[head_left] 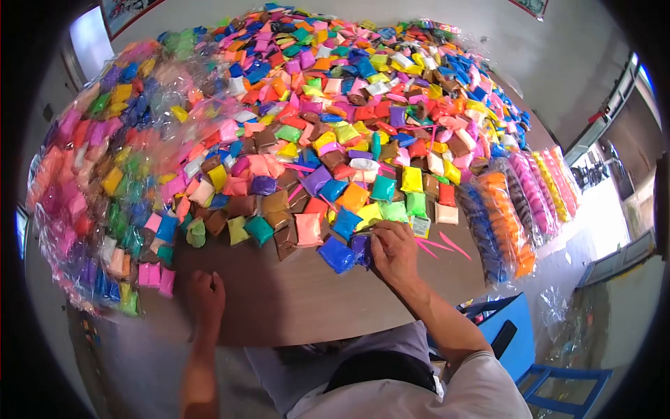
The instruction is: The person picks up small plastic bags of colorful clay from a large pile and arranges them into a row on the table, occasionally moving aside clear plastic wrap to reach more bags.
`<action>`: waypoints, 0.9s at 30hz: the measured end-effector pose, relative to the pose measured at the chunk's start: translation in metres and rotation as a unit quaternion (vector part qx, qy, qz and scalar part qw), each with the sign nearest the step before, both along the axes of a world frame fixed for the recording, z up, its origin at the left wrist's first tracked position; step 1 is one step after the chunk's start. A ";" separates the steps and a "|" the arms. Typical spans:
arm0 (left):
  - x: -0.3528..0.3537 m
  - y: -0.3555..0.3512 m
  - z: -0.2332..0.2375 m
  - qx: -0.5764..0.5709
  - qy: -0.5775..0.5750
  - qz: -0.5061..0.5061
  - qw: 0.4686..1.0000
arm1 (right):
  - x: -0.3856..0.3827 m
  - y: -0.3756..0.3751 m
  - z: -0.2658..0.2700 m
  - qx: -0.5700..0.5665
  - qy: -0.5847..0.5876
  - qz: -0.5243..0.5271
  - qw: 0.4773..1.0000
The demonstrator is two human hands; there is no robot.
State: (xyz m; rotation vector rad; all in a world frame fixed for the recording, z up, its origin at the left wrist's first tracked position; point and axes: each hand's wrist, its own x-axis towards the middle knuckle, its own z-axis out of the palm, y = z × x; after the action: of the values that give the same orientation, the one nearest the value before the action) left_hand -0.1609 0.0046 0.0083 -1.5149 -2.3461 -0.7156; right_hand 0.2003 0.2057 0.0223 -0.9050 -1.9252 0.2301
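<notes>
Recorder: Upper garment?
Inspector: Shirt (453,405), pale grey, plain where visible. Right sleeve (486,380) short, ending on the upper arm.
Recorder: Lower?
Inspector: Trousers (276,370), grey with a faint lavender cast. Curved black piece (380,370) at the waist, type undetermined.
Recorder: Hands?
Inspector: Left hand (207,293) and right hand (394,251) bare; forearms likewise.

Front of the pkt heap (349,133): R hand (395,253) pinched a dk blue pkt (361,250), brighter blue pkt (336,255) just beside. L hand (206,290), grip unclear, was by the tabletop (293,307) nr heap's front L. R of heap: clear bags w/ orange (504,209) & blue pkts (484,234); pink strips (453,245) lay nr its front R.
</notes>
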 end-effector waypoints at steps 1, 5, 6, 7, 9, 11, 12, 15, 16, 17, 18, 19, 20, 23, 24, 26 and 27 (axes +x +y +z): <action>-0.002 0.000 -0.004 0.008 0.011 -0.005 1.000 | 0.000 0.000 0.003 -0.005 0.004 0.001 1.000; -0.001 0.001 -0.005 0.019 0.016 -0.015 1.000 | -0.005 0.009 0.026 -0.012 -0.022 0.020 0.999; -0.002 0.001 -0.005 0.022 0.020 -0.017 0.999 | -0.008 0.017 0.029 -0.018 -0.024 0.017 0.999; -0.002 0.002 -0.005 0.025 0.025 -0.019 0.999 | -0.011 0.029 0.034 -0.007 -0.029 0.015 0.999; -0.004 0.003 -0.004 0.022 0.039 -0.019 0.999 | -0.017 0.060 0.045 0.015 -0.036 0.012 0.999; -0.003 0.004 -0.004 0.013 0.056 -0.012 0.998 | -0.023 0.094 0.053 0.037 -0.045 0.011 0.998; -0.003 0.006 -0.004 0.018 0.051 -0.013 0.998 | -0.028 0.107 0.057 0.049 -0.050 0.006 0.998; -0.002 0.003 -0.005 0.015 0.031 -0.005 0.999 | -0.050 0.129 0.066 0.033 -0.076 0.007 0.997; -0.002 0.004 -0.003 0.006 0.020 0.000 1.000 | -0.060 0.134 0.066 0.043 -0.075 0.026 0.996; -0.002 0.005 -0.001 -0.005 0.009 0.004 1.000 | -0.071 0.139 0.064 0.053 -0.074 0.043 0.995; -0.002 0.005 -0.002 -0.008 0.012 0.006 1.000 | -0.080 0.143 0.064 0.064 -0.072 0.059 0.994; -0.002 0.006 -0.002 -0.011 0.016 0.006 1.000 | -0.087 0.144 0.067 0.026 -0.122 0.067 0.990; -0.003 0.007 -0.003 -0.014 0.020 0.005 1.000 | -0.096 0.146 0.064 0.038 -0.131 0.065 0.989; -0.004 0.007 -0.003 -0.014 0.032 0.002 0.999 | -0.124 0.157 0.049 0.059 -0.133 0.094 0.985; -0.004 0.008 -0.003 -0.011 0.028 0.000 1.000 | -0.129 0.159 0.046 0.052 -0.115 0.089 0.988; -0.004 0.008 -0.003 -0.007 0.018 -0.005 1.000 | -0.134 0.162 0.041 0.037 -0.080 0.079 0.993; -0.003 0.007 -0.004 -0.009 0.016 -0.006 1.000 | -0.132 0.166 0.040 -0.011 -0.096 0.066 0.993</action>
State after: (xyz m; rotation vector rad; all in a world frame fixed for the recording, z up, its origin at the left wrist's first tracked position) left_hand -0.1641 0.0114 0.0043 -1.5373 -2.3295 -0.6698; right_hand 0.0683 0.3720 0.0621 -0.8394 -2.1689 0.2494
